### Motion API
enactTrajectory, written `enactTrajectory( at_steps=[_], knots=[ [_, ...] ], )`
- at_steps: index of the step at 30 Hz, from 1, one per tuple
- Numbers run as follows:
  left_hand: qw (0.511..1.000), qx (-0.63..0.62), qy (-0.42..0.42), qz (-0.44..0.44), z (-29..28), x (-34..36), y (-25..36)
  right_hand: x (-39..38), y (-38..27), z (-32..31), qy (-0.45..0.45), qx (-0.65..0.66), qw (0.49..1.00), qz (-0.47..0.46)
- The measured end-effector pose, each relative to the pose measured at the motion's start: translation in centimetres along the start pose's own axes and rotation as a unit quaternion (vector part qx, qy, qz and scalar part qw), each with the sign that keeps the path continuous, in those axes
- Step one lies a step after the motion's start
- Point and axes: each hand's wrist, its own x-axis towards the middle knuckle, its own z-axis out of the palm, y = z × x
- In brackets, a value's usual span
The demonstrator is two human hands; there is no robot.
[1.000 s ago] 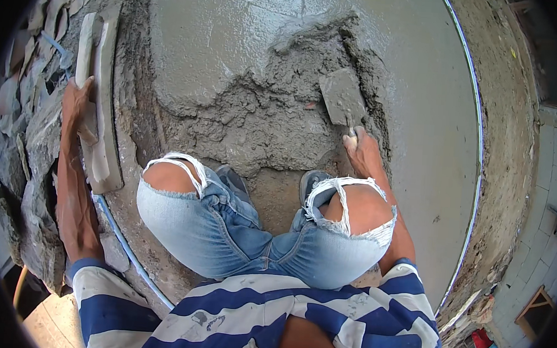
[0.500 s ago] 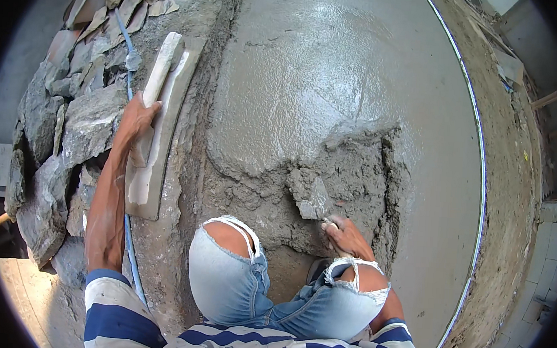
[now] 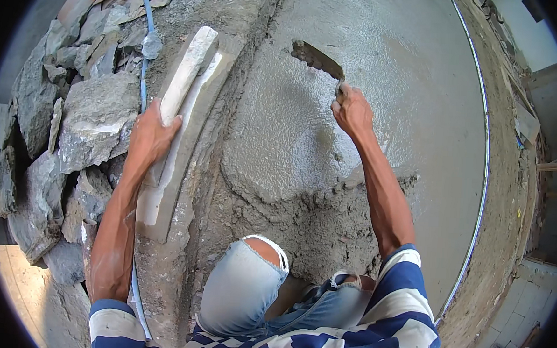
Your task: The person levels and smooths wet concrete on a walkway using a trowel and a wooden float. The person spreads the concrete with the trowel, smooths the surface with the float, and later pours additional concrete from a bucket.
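My left hand (image 3: 153, 131) is closed round the pale handle of a long plasterer's float (image 3: 196, 115), whose board stands along the rough edge left of the wet surface. My right hand (image 3: 352, 109) grips a trowel (image 3: 319, 60) by its handle, the blade held over the wet concrete (image 3: 275, 119) and pointing to the far left. Mortar clings to the blade. Nearer my knees, the smooth concrete breaks off into a rough, lumpy patch (image 3: 300, 229). My right forearm crosses above the border between them.
Broken grey stones (image 3: 97, 121) are piled on the left, with a blue hose (image 3: 146, 70) running beside them. A pale straight strip (image 3: 486, 148) bounds the concrete on the right, with bare soil (image 3: 512, 207) beyond it. My jeans-clad knees (image 3: 239, 293) are at the near edge.
My right hand has lifted the trowel from the rough mortar by my knee and carried it forward over the smooth concrete. My left hand still holds the float. The view has shifted slightly.
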Motion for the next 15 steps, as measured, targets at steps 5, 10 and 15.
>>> enactTrajectory(
  at_steps=[5,10,15],
  knots=[
    [1.000,0.000,0.012,-0.016,-0.2,0.4,0.1,6.8,-1.5,4.2,0.004,0.088,0.993,0.076],
    [0.999,0.018,-0.001,-0.040,-0.9,0.2,0.1,9.1,-3.3,8.6,-0.126,0.157,0.975,0.093],
    [0.999,0.012,-0.010,-0.038,-0.5,0.5,0.7,12.5,3.4,13.8,-0.049,-0.023,0.998,-0.033]
  ],
)
